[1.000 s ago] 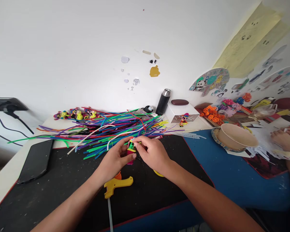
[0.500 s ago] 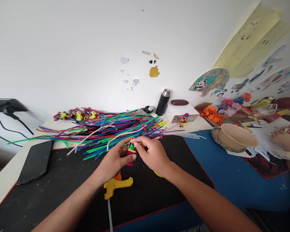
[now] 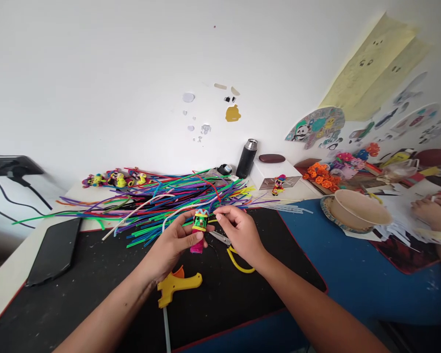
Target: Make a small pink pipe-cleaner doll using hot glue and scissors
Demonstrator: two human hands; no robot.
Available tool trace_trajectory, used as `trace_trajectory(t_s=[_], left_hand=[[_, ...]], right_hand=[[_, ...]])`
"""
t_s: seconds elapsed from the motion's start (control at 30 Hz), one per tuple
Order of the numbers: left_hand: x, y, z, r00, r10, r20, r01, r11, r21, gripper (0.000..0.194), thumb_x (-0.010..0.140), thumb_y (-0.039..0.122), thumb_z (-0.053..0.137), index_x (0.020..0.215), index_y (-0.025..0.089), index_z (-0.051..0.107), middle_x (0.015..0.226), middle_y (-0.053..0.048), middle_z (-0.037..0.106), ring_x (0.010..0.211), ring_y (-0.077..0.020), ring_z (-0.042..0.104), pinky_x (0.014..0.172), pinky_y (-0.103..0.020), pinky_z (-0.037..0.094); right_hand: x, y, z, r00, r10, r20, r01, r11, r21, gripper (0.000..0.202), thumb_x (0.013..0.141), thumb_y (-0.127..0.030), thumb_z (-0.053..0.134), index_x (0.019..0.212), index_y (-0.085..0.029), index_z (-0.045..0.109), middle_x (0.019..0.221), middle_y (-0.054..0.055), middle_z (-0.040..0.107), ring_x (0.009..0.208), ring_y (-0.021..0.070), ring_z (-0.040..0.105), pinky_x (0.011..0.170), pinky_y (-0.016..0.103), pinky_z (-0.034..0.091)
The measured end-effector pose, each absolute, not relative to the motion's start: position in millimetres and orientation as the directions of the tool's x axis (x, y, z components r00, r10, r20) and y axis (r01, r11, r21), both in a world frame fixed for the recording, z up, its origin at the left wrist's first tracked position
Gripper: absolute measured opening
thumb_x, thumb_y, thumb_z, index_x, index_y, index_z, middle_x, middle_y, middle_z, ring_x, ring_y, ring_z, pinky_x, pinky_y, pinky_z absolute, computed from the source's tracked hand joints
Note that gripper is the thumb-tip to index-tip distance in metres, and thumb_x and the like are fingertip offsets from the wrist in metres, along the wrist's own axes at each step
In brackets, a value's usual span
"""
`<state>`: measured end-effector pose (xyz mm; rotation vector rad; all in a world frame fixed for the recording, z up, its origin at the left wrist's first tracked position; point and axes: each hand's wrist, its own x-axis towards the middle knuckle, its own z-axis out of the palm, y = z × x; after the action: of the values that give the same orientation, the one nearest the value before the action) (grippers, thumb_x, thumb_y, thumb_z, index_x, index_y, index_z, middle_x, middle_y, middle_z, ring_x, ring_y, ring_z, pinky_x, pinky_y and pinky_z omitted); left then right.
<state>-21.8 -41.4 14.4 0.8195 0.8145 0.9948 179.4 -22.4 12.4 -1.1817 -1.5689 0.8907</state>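
Note:
My left hand (image 3: 172, 241) pinches a small pipe-cleaner figure (image 3: 196, 246) upright, with a green and black face, yellow bands, a blue-and-white top and a pink lower part. To the right of the figure and apart from it, my right hand (image 3: 242, 234) has thumb and forefinger closed together; anything between the tips is too small to make out. Scissors with yellow handles (image 3: 238, 265) lie partly under my right hand. Nearer to me, a yellow glue gun (image 3: 178, 283) with a pale glue stick (image 3: 167, 328) rests on the black mat (image 3: 228, 309).
A heap of coloured pipe cleaners (image 3: 158, 208) spreads behind the mat. A phone (image 3: 55, 251) lies left. Finished figures (image 3: 119, 179), a black flask (image 3: 247, 158) and a white box (image 3: 275, 171) stand by the wall. At right are a bowl (image 3: 363, 208) and another person's hands (image 3: 429, 211).
My right hand has drawn away from the figure to the right. The figure's face and top now show, and more of the scissors is uncovered.

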Motion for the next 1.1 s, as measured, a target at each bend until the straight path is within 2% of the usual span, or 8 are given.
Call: trace_trajectory(t_s=[0.13,0.23,0.4,0.57,0.83,1.1], left_hand=[[-21.1,-42.1,17.6,0.295,0.938,-0.183,-0.384,0.292,0.876,0.057,0.074,0.027,0.096,0.114,0.022,0.056,0.097,-0.009,0.083,0.071,-0.0202,0.074,0.07,-0.031,0.053],[-21.2,-42.5,17.2,0.286,0.945,-0.158,-0.376,0.262,0.889,0.057,0.075,0.029,0.096,0.11,0.023,0.052,0.095,-0.006,0.083,0.07,-0.0195,0.075,0.072,-0.031,0.053],[-21.6,-42.6,16.6,0.301,0.942,-0.148,-0.351,0.254,0.901,0.056,0.079,0.03,0.094,0.112,0.024,0.049,0.099,-0.006,0.083,0.074,-0.0205,0.077,0.079,-0.034,0.054],[-20.7,-43.5,19.3,0.313,0.944,-0.107,-0.344,0.218,0.913,0.061,0.077,0.029,0.095,0.117,0.025,0.049,0.094,-0.001,0.08,0.073,-0.0216,0.078,0.074,-0.032,0.054],[-20.0,-43.3,19.7,0.285,0.955,-0.087,-0.319,0.179,0.931,0.059,0.076,0.03,0.095,0.11,0.027,0.048,0.094,0.002,0.076,0.075,-0.0213,0.081,0.072,-0.03,0.057],[-19.8,-43.2,18.0,0.279,0.956,-0.092,-0.329,0.185,0.926,0.058,0.078,0.03,0.094,0.117,0.025,0.051,0.103,-0.003,0.078,0.078,-0.0218,0.081,0.069,-0.03,0.06]], right_hand=[[177.9,-23.2,12.8,-0.103,0.962,0.251,0.298,0.271,-0.915,0.021,0.096,-0.037,0.062,0.096,-0.02,0.074,0.061,-0.003,0.058,0.053,0.0146,0.049,0.052,0.027,0.037],[176.4,-24.0,14.0,-0.105,0.965,0.241,0.307,0.262,-0.915,0.02,0.096,-0.037,0.063,0.094,-0.02,0.073,0.058,-0.005,0.054,0.051,0.0141,0.046,0.051,0.027,0.034],[173.6,-23.8,12.2,-0.1,0.964,0.245,0.305,0.264,-0.915,0.018,0.096,-0.036,0.063,0.094,-0.021,0.074,0.059,-0.004,0.057,0.052,0.0144,0.049,0.051,0.027,0.035],[171.3,-22.8,7.1,-0.116,0.96,0.255,0.305,0.278,-0.911,0.018,0.097,-0.035,0.064,0.096,-0.021,0.074,0.065,-0.002,0.065,0.055,0.015,0.054,0.053,0.027,0.037],[171.4,-22.7,4.5,-0.118,0.959,0.257,0.285,0.28,-0.917,0.018,0.098,-0.035,0.063,0.097,-0.021,0.074,0.065,-0.002,0.063,0.055,0.0149,0.054,0.053,0.027,0.036],[172.1,-22.5,5.3,-0.132,0.948,0.29,0.345,0.318,-0.883,0.016,0.098,-0.032,0.064,0.098,-0.021,0.074,0.062,-0.004,0.057,0.054,0.0143,0.051,0.053,0.027,0.034]])
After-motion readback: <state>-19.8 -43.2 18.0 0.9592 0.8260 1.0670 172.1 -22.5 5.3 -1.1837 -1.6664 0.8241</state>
